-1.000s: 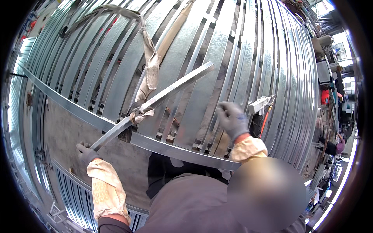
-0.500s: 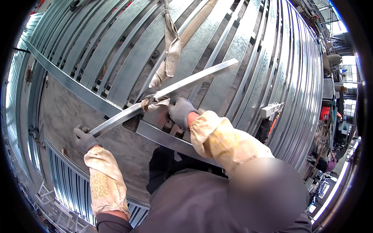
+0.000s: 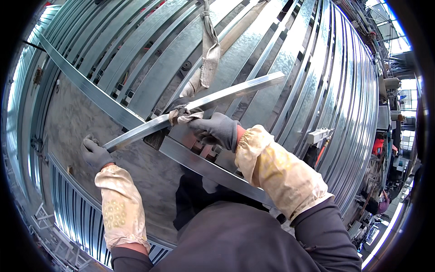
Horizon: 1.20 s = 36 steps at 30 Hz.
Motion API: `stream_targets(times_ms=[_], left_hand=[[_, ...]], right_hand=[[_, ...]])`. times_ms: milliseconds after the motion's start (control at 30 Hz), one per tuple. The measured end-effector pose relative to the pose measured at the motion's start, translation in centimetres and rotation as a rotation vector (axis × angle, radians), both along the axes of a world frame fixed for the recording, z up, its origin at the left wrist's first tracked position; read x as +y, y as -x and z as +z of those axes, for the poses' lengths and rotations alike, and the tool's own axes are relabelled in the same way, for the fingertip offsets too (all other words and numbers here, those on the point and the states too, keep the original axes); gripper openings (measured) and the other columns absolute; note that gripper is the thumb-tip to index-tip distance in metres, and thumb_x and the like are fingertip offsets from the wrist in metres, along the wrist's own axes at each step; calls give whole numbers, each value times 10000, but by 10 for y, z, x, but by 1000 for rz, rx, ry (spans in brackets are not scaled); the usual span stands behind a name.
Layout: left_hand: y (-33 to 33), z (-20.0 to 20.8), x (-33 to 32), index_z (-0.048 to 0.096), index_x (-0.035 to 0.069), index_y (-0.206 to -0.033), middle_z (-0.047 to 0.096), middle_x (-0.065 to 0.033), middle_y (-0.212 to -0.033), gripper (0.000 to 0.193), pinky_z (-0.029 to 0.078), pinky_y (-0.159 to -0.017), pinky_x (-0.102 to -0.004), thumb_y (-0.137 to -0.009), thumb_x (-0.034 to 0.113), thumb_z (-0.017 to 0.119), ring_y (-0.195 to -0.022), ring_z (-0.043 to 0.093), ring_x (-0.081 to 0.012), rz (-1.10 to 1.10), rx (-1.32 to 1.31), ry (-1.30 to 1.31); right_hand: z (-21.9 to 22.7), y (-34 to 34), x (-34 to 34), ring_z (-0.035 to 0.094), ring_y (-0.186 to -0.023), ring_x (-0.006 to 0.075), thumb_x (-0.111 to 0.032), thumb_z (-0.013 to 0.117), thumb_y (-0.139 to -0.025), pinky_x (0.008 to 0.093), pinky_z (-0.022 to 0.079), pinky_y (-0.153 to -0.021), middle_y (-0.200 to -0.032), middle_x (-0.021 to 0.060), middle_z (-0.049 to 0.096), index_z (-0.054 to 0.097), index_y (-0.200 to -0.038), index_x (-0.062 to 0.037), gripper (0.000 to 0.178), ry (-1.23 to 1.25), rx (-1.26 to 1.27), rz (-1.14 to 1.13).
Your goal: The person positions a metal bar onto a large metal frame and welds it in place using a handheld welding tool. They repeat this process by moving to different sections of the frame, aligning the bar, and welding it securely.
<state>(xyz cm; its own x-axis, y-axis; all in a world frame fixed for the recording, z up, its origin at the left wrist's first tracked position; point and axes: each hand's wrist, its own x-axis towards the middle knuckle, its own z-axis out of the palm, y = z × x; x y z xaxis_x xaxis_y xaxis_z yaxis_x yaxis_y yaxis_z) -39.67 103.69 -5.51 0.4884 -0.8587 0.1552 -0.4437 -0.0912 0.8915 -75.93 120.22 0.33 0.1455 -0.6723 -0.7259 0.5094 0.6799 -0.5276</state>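
A bare silver metal bar (image 3: 242, 88) lies slantwise across the middle, its near end at my left hand (image 3: 96, 153). That grey-gloved hand is closed about the bar's lower left end, its fingers partly hidden. A frayed beige webbing strap (image 3: 210, 59) comes down from the top and is knotted around the bar near its middle. My right hand (image 3: 218, 129), also gloved in grey, pinches the loose strap end just right of the knot (image 3: 180, 112). Pale sleeve covers reach over both forearms.
Long galvanized slats (image 3: 247, 59) form a big frame beneath the bar, with gaps between them. A frame rail (image 3: 199, 156) runs along the near side. Grey floor (image 3: 72, 113) shows at left. A white and orange tool (image 3: 319, 136) rests on the slats at right.
My right hand has shifted slightly right and turned, with its fingers now at the strap end. My left hand stays at the bar's end. The whole view has shifted a little.
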Motion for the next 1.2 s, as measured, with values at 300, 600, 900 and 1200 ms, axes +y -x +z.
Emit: stream_targets(times_ms=[300, 600, 900, 1200], left_hand=[[-13, -7, 1, 729, -7, -1074, 706, -102, -934, 384, 526, -799, -364, -1041, 300, 502, -855, 663, -221, 36, -268, 51], [-10, 2, 7, 734, -14, -1104, 743, -197, -1083, 388, 538, -904, -424, -1043, 313, 534, -1020, 699, -356, 116, -472, 137], [22, 20, 18, 718, -15, -1111, 734, -194, -1055, 285, 556, -878, -438, -1044, 204, 548, -989, 704, -356, 101, -413, 267], [142, 57, 54, 709, 120, -943, 672, -56, -846, 173, 512, -759, -450, -900, 285, 684, -795, 649, -310, -954, -687, 564]], right_hand=[[9, -25, -31, 476, -474, 74, -525, 647, -993, 222, 375, -398, -701, -32, 597, 672, -925, -139, 393, -233, 54, -306], [-25, -24, -42, 471, -423, 63, -525, 609, -1015, 203, 399, -387, -684, -39, 630, 660, -930, -139, 398, -250, -4, -302], [6, -25, -52, 425, -409, 69, -502, 364, -1117, 209, 333, -363, -624, -37, 595, 718, -911, -88, 582, -192, -33, -220], [-10, -27, -43, 516, -445, 90, -486, 571, -1055, 219, 407, -381, -716, -35, 667, 725, -957, -136, 395, -254, -70, -319]])
